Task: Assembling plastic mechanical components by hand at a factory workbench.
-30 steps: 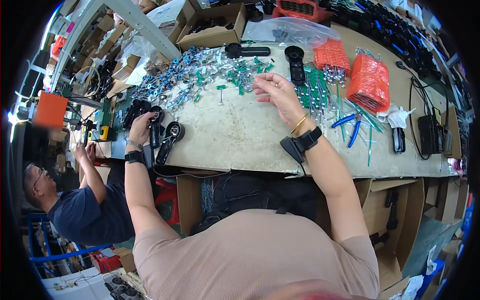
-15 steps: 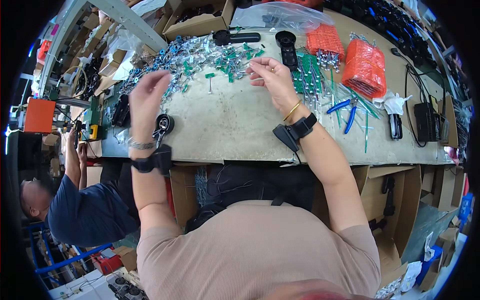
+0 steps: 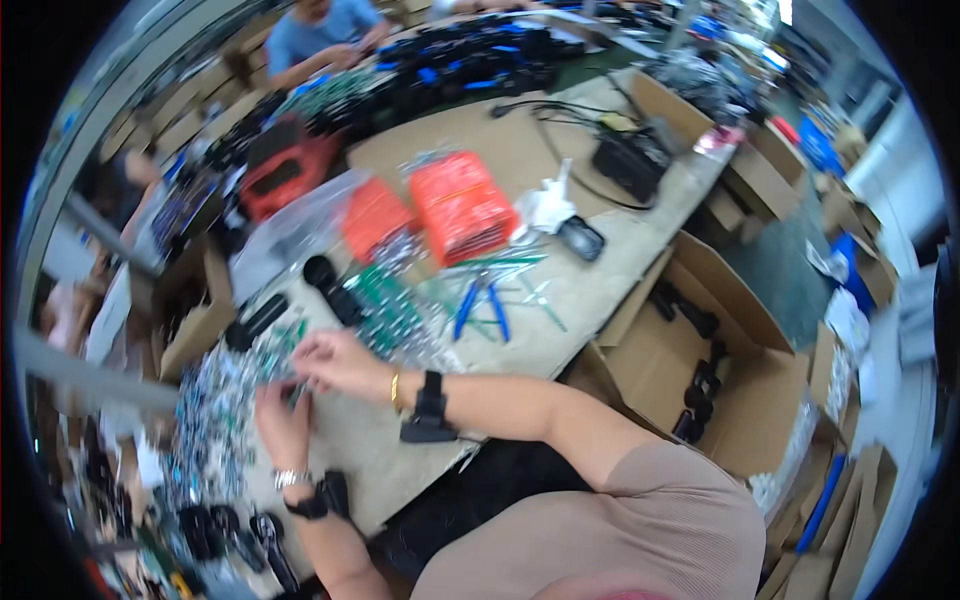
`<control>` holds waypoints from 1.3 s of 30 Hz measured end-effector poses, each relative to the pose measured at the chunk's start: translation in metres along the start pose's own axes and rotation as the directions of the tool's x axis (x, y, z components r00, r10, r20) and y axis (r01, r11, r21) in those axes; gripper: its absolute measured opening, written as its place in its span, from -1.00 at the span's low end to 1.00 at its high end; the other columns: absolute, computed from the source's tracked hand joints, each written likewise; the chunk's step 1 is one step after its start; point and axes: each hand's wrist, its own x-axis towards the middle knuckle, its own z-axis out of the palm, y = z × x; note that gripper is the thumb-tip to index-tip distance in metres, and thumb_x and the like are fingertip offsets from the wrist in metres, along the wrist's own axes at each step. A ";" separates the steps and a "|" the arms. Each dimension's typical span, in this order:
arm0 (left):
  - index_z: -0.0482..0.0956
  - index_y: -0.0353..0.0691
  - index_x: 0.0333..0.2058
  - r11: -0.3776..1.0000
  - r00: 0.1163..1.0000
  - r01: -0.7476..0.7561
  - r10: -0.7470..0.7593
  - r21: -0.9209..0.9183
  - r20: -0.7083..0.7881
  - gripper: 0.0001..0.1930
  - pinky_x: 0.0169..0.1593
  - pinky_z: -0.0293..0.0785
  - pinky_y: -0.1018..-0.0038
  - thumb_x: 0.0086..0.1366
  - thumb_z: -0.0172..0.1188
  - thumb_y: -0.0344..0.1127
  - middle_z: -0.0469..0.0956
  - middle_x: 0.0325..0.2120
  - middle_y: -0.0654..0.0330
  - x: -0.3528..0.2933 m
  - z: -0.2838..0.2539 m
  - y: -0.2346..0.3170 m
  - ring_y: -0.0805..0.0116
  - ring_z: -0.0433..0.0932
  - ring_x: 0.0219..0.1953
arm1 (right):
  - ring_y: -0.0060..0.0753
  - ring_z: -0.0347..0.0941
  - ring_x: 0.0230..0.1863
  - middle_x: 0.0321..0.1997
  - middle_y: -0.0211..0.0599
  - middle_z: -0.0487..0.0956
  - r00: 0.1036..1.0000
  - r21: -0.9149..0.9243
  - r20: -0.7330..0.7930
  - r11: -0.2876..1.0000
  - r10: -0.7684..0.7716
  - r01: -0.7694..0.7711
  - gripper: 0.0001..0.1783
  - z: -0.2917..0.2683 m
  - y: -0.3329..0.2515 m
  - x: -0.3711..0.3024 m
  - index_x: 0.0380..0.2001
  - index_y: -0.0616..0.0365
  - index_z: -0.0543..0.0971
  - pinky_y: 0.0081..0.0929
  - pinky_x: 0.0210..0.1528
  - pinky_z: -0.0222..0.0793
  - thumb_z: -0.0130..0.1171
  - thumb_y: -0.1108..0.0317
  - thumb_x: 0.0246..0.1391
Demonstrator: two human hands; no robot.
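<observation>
My left hand (image 3: 283, 420) and my right hand (image 3: 338, 363) meet over a heap of small silver and green parts (image 3: 225, 400) on the brown worktop (image 3: 400, 465). The fingertips of both hands pinch together at one small part between them; the part itself is too blurred to name. My right wrist wears a gold bangle and a black strap device (image 3: 428, 410). A watch and a black strap sit on my left wrist (image 3: 305, 495).
Blue-handled pliers (image 3: 480, 305) and green ties lie right of my hands. Two orange bags (image 3: 460, 205), a black cylinder (image 3: 335, 290), a clear bag and a black box with cables sit farther back. An open carton (image 3: 720, 390) with black parts stands right. Other people work behind.
The view has swung sharply to the right and tilted. My left hand has come in from the left to meet my right hand at the parts heap.
</observation>
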 end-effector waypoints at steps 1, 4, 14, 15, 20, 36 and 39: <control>0.59 -0.30 -0.27 1.000 1.000 0.003 -0.002 -0.012 0.021 -0.79 -0.18 0.46 0.25 0.08 0.33 -0.48 0.54 -0.32 0.03 0.003 0.002 0.004 0.04 0.52 -0.30 | -0.63 0.53 -0.49 -0.40 -0.38 0.62 1.000 -0.003 -0.003 1.000 0.000 0.000 -0.83 -0.004 -0.002 -0.001 -0.21 0.22 0.55 -0.60 -0.49 0.49 0.26 0.38 0.20; 0.59 -0.32 -0.29 0.999 1.000 0.012 -0.012 -0.030 0.028 -0.86 -0.24 0.44 0.30 0.15 0.30 -0.49 0.53 -0.35 0.06 0.007 0.005 0.012 0.12 0.50 -0.35 | -0.64 0.53 -0.50 -0.41 -0.38 0.62 0.999 -0.031 0.008 0.998 -0.048 0.048 -0.83 -0.006 -0.001 -0.001 -0.23 0.24 0.55 -0.62 -0.51 0.49 0.27 0.38 0.20; 0.59 -0.35 -0.33 0.980 0.988 0.093 -0.112 -0.175 -0.106 -0.91 -0.29 0.44 0.41 0.26 0.28 -0.44 0.56 -0.36 0.12 0.012 0.001 -0.003 0.33 0.51 -0.44 | -0.66 0.54 -0.39 -0.34 -0.41 0.63 0.999 -0.112 0.043 0.993 0.031 -0.026 -0.79 -0.006 -0.004 0.004 -0.15 0.24 0.57 -0.63 -0.40 0.53 0.26 0.36 0.23; 0.59 -0.36 -0.32 0.971 0.978 0.097 -0.134 -0.220 -0.162 -0.90 -0.29 0.45 0.44 0.29 0.27 -0.43 0.58 -0.34 0.13 0.012 -0.002 -0.004 0.37 0.51 -0.43 | -0.65 0.54 -0.38 -0.33 -0.41 0.63 0.998 -0.113 0.044 0.993 0.040 -0.035 -0.78 -0.006 -0.005 0.003 -0.14 0.25 0.56 -0.63 -0.39 0.54 0.26 0.35 0.23; 0.59 -0.33 -0.20 0.571 0.922 0.173 -0.380 -0.802 -0.072 -0.89 -0.24 0.53 0.58 0.40 0.21 -0.40 0.62 -0.28 0.22 0.011 -0.007 0.009 0.52 0.57 -0.32 | -0.63 0.53 -0.46 -0.33 -0.34 0.64 1.000 -0.008 -0.023 1.000 -0.007 0.007 -0.76 0.005 -0.011 -0.006 -0.17 0.29 0.56 -0.59 -0.47 0.54 0.30 0.36 0.19; 0.56 -0.35 -0.08 0.169 0.922 0.135 -0.382 -0.976 0.061 -0.82 -0.18 0.56 0.58 0.43 0.17 -0.38 0.62 -0.24 0.14 0.011 0.004 0.011 0.49 0.59 -0.29 | -0.65 0.53 -0.45 -0.36 -0.42 0.61 1.000 -0.015 -0.015 1.000 -0.022 0.022 -0.79 -0.009 -0.009 0.006 -0.19 0.27 0.56 -0.60 -0.40 0.55 0.32 0.39 0.18; 0.56 -0.33 -0.07 0.188 0.928 0.127 -0.369 -0.974 0.050 -0.81 -0.16 0.55 0.59 0.45 0.16 -0.36 0.61 -0.24 0.18 0.011 0.002 0.008 0.51 0.56 -0.28 | -0.65 0.54 -0.45 -0.38 -0.43 0.61 1.000 -0.012 0.005 1.000 -0.013 0.013 -0.80 -0.009 -0.011 0.005 -0.22 0.26 0.58 -0.59 -0.40 0.55 0.33 0.37 0.18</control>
